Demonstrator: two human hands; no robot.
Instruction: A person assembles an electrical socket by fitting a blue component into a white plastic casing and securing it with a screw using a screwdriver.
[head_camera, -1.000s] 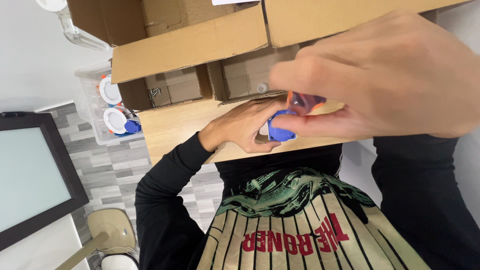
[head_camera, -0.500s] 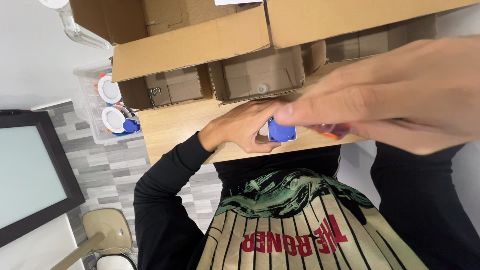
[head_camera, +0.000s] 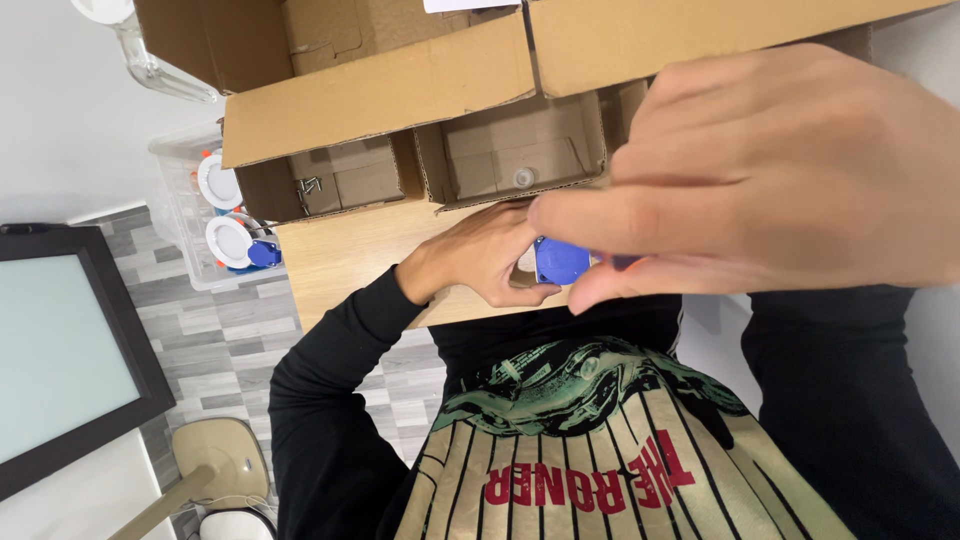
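Both hands pinch a small blue part (head_camera: 560, 260) just below the cardboard box (head_camera: 520, 160): left hand (head_camera: 480, 255), right hand (head_camera: 780, 170). Loose fingers might drop it.

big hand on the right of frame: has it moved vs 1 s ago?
Yes. The near hand has slid right and slightly down against the open cardboard box, now overlapping less of it; its fingertips sit by the small blue part.

Long black sleeves (head_camera: 330, 400) cover both arms; the torso wears a cream, dark-pinstriped jersey (head_camera: 600, 480) with green artwork and red lettering.
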